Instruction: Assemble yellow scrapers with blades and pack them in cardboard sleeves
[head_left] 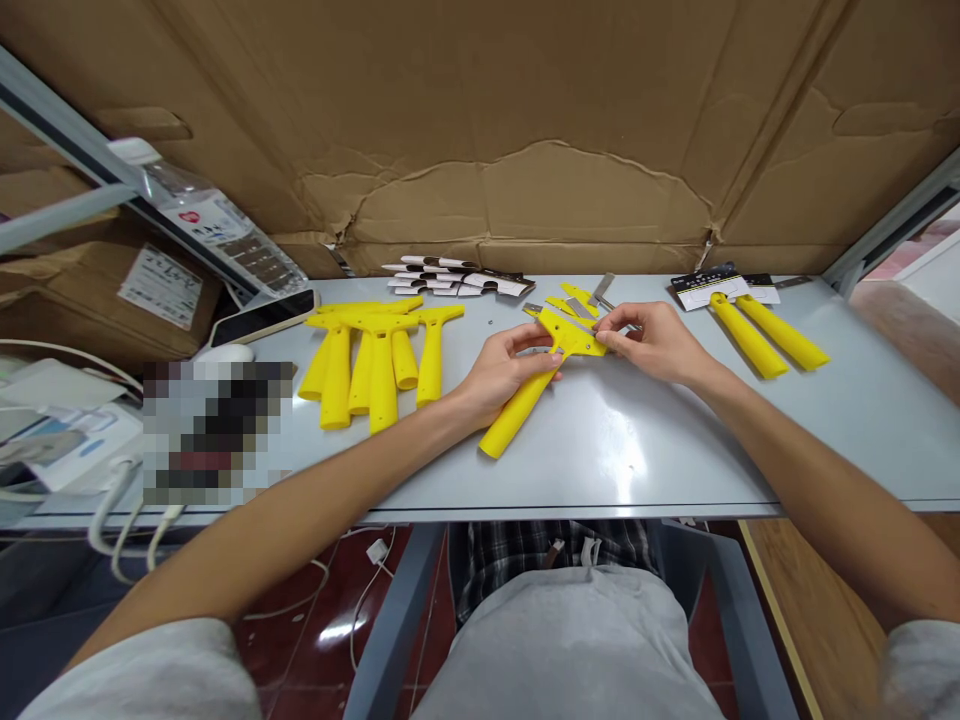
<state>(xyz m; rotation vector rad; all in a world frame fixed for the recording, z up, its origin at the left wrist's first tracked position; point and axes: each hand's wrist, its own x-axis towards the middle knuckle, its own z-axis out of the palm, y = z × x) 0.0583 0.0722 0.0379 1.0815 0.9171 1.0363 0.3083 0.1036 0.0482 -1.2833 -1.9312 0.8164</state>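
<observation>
A yellow scraper [517, 415] slants above the table, its handle pointing down toward me and its wide head away. My left hand [506, 375] is closed around it where handle and head meet, thumb on top. At the right end of the head, the fingertips of my right hand [652, 338] are pinched together on the edge; any small part between them is hidden. Small screws show on the head. Just behind lie loose yellow pieces [577, 298] and metal blades [602, 288]. Several more yellow scraper handles [382, 370] are heaped left of my left hand.
Packing cards [457, 278] are stacked at the back. Two carded yellow scrapers [754, 340] lie at the right. On the left are a phone [262, 322], a plastic bottle [217, 225], cables [112, 510] and a carton [97, 300]. A cardboard wall [525, 120] closes off the back.
</observation>
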